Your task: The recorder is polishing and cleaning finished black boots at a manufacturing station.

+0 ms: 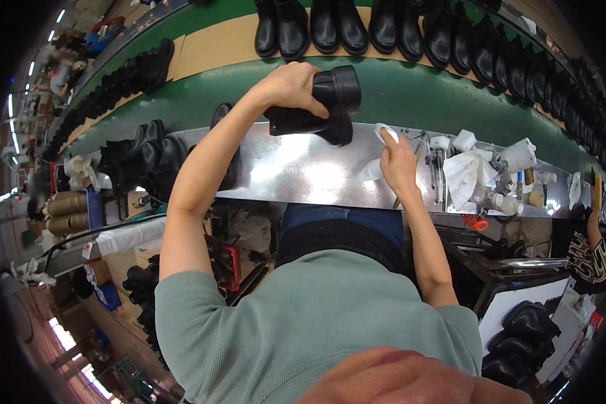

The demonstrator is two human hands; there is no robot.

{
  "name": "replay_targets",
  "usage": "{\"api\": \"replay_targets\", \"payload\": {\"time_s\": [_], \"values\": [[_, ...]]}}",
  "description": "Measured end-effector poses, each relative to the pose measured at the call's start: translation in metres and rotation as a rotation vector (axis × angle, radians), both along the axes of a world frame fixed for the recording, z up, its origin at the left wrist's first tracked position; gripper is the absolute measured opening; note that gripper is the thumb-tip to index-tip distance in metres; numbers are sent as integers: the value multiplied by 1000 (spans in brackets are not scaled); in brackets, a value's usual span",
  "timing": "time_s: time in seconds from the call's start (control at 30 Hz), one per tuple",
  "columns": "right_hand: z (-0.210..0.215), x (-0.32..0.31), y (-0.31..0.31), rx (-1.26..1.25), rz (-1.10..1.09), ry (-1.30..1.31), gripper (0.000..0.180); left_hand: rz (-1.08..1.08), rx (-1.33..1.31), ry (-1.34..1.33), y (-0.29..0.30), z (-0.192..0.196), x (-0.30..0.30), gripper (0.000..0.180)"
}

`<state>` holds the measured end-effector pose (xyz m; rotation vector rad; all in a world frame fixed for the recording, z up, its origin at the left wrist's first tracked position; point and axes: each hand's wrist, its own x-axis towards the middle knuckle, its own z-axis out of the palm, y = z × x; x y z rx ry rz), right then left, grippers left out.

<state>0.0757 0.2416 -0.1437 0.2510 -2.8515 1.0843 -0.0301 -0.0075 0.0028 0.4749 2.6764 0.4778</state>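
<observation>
My left hand [294, 87] is closed around a black leather boot [323, 108], thumb on the near side, and lifts it over the metal bench top [283, 168]. The boot is tilted, with its heel end to the right. To the right of it, my right hand [399, 161] pinches a small white cloth or pad [388, 134] at its fingertips. A white piece [370, 170] lies on the metal beside that hand. Several thin tools [438, 172] lie just right of it, next to crumpled white cloth [468, 176].
Rows of black boots [326, 27] stand on cardboard [215, 44] along the green conveyor [229, 87]. More boots [151, 158] crowd the bench at left. Small bottles [508, 204] and a white roll [518, 155] stand right. Orange-handled scissors [477, 223] hang at the edge. Another person [589, 252] is far right.
</observation>
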Motion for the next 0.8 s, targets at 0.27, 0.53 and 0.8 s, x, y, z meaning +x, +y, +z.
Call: {"api": "replay_targets", "payload": {"time_s": [0.27, 0.53, 0.8], "values": [[-26, -17, 19, 109, -12, -377, 48, -310, -45, 106, 10, 14, -8, 72], [29, 39, 185, -98, -1192, 449, 33, -154, -96, 185, 36, 20, 5, 65], [-105, 104, 291, 22, -1273, 80, 31, -148, -112, 83, 48, 20, -8, 74]]}}
